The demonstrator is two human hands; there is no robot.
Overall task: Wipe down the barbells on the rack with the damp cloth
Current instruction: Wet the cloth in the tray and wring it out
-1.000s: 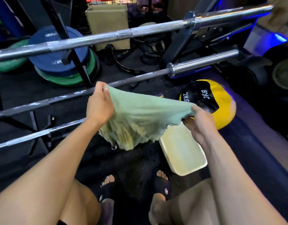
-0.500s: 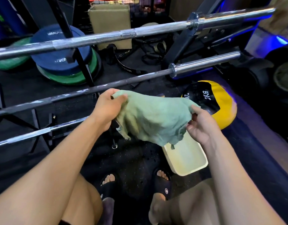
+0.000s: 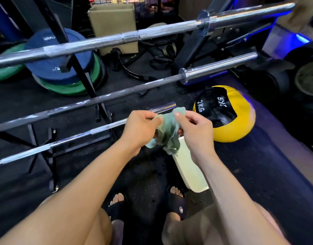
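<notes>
A pale green cloth is bunched up between my two hands at the centre of the view. My left hand grips its left side and my right hand pinches its right side, thumb on top. Three barbells lie across the black rack: the top barbell, the dark middle barbell, and the lowest barbell, whose chrome end shows just beyond my hands. The cloth hangs right in front of that end; contact with it cannot be made out.
A cream tray lies on the dark floor under my right forearm. A yellow and black 2KG medicine ball sits to the right. Blue and green weight plates are stacked behind the rack at left. My sandalled feet stand below.
The cloth was spread wide between my hands; my hands have come together and gathered it into a tight bundle, moving forward toward the lowest barbell's end.
</notes>
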